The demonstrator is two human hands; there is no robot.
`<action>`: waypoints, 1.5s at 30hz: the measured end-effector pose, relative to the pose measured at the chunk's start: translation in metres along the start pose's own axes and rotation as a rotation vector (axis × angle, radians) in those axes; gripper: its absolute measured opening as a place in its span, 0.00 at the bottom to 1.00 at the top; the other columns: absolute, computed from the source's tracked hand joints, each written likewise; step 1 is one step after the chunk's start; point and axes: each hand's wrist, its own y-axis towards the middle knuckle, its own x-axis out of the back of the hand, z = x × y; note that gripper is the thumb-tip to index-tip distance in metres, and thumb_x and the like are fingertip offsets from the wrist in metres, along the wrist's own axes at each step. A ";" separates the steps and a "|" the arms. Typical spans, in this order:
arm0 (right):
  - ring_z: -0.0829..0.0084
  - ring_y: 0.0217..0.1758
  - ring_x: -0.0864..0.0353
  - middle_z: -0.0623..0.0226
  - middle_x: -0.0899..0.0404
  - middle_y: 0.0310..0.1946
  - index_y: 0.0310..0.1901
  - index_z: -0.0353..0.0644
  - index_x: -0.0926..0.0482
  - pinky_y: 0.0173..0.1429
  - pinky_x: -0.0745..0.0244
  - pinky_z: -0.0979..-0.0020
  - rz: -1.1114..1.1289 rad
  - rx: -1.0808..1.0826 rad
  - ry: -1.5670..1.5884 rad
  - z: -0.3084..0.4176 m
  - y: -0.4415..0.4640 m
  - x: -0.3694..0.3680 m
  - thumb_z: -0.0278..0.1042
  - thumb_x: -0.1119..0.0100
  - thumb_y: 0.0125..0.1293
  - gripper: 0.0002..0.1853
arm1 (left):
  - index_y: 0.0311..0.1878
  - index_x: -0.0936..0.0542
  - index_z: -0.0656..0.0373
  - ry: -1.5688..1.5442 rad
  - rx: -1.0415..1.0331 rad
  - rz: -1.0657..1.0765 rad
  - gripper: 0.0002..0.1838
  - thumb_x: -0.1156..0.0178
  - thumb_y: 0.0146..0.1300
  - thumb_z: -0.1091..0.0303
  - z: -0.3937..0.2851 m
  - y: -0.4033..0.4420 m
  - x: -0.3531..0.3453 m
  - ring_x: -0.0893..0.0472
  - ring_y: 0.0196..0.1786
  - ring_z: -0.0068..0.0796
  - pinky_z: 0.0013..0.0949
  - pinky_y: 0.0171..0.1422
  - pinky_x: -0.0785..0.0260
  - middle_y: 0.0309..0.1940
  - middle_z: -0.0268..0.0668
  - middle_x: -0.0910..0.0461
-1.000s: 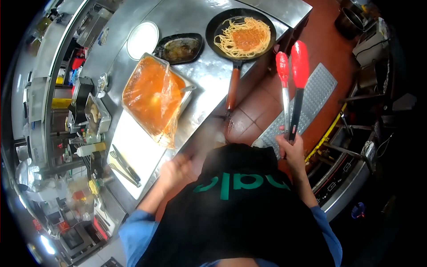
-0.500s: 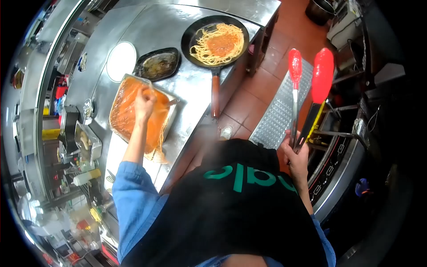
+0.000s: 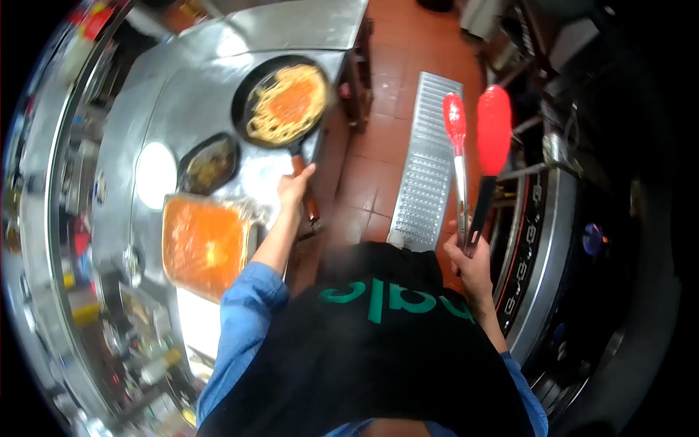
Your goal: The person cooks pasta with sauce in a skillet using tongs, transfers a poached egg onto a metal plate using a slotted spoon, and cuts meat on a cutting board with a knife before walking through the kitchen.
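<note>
My left hand [image 3: 292, 191] is at the wooden handle of a black frying pan [image 3: 240, 109], fingers closed across it. Spaghetti topped with red sauce [image 3: 291, 105] lies in the pan. In my right hand [image 3: 472, 264], held up over the floor, are tongs [image 3: 472, 178] with red tips, their arms spread apart and nothing between them. Left of my left forearm, an orange-red sauce fills a tray [image 3: 169, 211] with clear plastic wrap over it. A dark oblong dish [image 3: 209, 164] with a stained inside sits between tray and pan.
A white plate [image 3: 156, 175] lies left of the dark dish on the steel counter [image 3: 196, 80]. To my right is a stove [image 3: 539, 269] with a blue flame [image 3: 593, 239] beyond it. A perforated metal strip [image 3: 426, 167] lies on the red tiled floor [image 3: 371, 171].
My left hand has left the plastic-wrapped sauce tray and moved right to the frying pan's handle. The wrap now lies flatter. The view has shifted; my right hand still holds the tongs.
</note>
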 end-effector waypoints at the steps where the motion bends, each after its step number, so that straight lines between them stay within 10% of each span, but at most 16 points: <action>1: 0.88 0.16 0.38 0.76 0.31 0.23 0.49 0.35 0.34 0.18 0.45 0.85 -0.046 0.001 0.004 0.000 -0.006 0.003 0.25 0.38 0.54 0.22 | 0.38 0.26 0.66 -0.459 0.240 0.375 0.22 0.31 0.49 0.59 0.024 0.032 -0.009 0.22 0.27 0.34 0.40 0.33 0.25 0.27 0.41 0.24; 4: 0.88 0.17 0.38 0.77 0.31 0.23 0.50 0.39 0.33 0.18 0.44 0.85 -0.215 -0.028 -0.031 -0.014 -0.027 0.005 0.27 0.37 0.54 0.22 | 0.33 0.27 0.53 -0.897 0.231 0.516 0.07 0.38 0.58 0.65 0.022 0.008 -0.019 0.34 0.20 0.22 0.22 0.32 0.34 0.19 0.27 0.34; 7: 0.84 0.30 0.31 0.74 0.28 0.31 0.50 0.38 0.32 0.32 0.33 0.80 -0.279 -0.016 -0.017 -0.020 -0.054 0.002 0.30 0.36 0.53 0.23 | 0.19 0.40 0.48 -0.910 0.220 0.730 0.18 0.48 0.64 0.71 0.021 -0.002 -0.009 0.51 0.12 0.14 0.21 0.15 0.56 0.11 0.21 0.49; 16: 0.81 0.35 0.29 0.71 0.26 0.31 0.43 0.36 0.28 0.40 0.31 0.75 -0.589 0.224 -0.113 -0.012 -0.091 0.063 0.33 0.35 0.52 0.18 | 0.35 0.32 0.57 -0.218 0.107 0.763 0.12 0.40 0.50 0.71 0.026 -0.127 0.060 0.35 0.19 0.17 0.21 0.22 0.42 0.18 0.26 0.36; 21: 0.89 0.16 0.38 0.78 0.32 0.24 0.52 0.38 0.31 0.19 0.44 0.85 -0.648 0.295 0.154 0.013 -0.139 0.124 0.29 0.43 0.59 0.19 | 0.38 0.30 0.60 0.023 0.035 0.847 0.13 0.40 0.49 0.71 -0.004 -0.201 -0.023 0.32 0.29 0.20 0.23 0.34 0.40 0.25 0.29 0.32; 24: 0.88 0.15 0.38 0.74 0.33 0.23 0.57 0.38 0.34 0.16 0.46 0.85 -0.740 0.385 0.156 -0.010 -0.179 0.167 0.41 0.56 0.68 0.20 | 0.31 0.31 0.57 0.073 0.008 1.238 0.10 0.40 0.49 0.71 -0.025 -0.212 -0.098 0.35 0.18 0.18 0.23 0.22 0.46 0.17 0.26 0.35; 30: 0.88 0.14 0.37 0.73 0.31 0.19 0.46 0.41 0.29 0.15 0.46 0.83 -1.129 0.341 0.192 -0.005 -0.234 0.209 0.47 0.48 0.65 0.18 | 0.36 0.32 0.58 0.256 0.093 1.650 0.13 0.38 0.50 0.74 -0.095 -0.261 -0.264 0.35 0.14 0.19 0.25 0.16 0.40 0.16 0.27 0.35; 37: 0.46 0.35 0.24 0.43 0.23 0.29 0.50 0.32 0.31 0.43 0.28 0.60 -1.396 -0.108 -0.771 0.041 -0.228 0.254 0.44 0.43 0.60 0.24 | 0.31 0.30 0.57 0.520 0.135 1.847 0.08 0.38 0.53 0.72 -0.138 -0.306 -0.443 0.35 0.15 0.18 0.25 0.17 0.41 0.16 0.27 0.34; 45: 0.50 0.45 0.23 0.46 0.22 0.37 0.46 0.32 0.25 0.51 0.29 0.59 -1.294 -0.660 -0.695 0.042 -0.140 0.378 0.47 0.51 0.65 0.22 | 0.30 0.29 0.54 0.752 0.254 1.912 0.08 0.40 0.58 0.65 -0.174 -0.303 -0.535 0.35 0.17 0.18 0.25 0.21 0.45 0.17 0.26 0.34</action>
